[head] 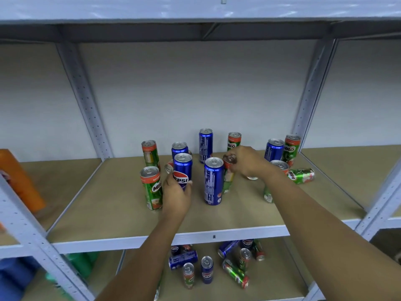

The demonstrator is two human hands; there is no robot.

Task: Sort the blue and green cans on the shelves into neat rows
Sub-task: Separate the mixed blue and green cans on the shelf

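- Because the colours stand mixed on the middle shelf [238, 220], I have both hands in the cluster, one can each.
- My left hand [176, 197] has its grip wrapped low round a blue Pepsi can [183, 170], upright, tab end up, label toward me, near the shelf's middle.
- My right hand [246, 162] pinches the top rim of a green Milo can [228, 177], which leans slightly, long axis near vertical, just beside a standing blue can [213, 181].
- One green can [301, 175] lies on its side toward the right edge.
- More cans lie jumbled on the lower shelf [282, 276].
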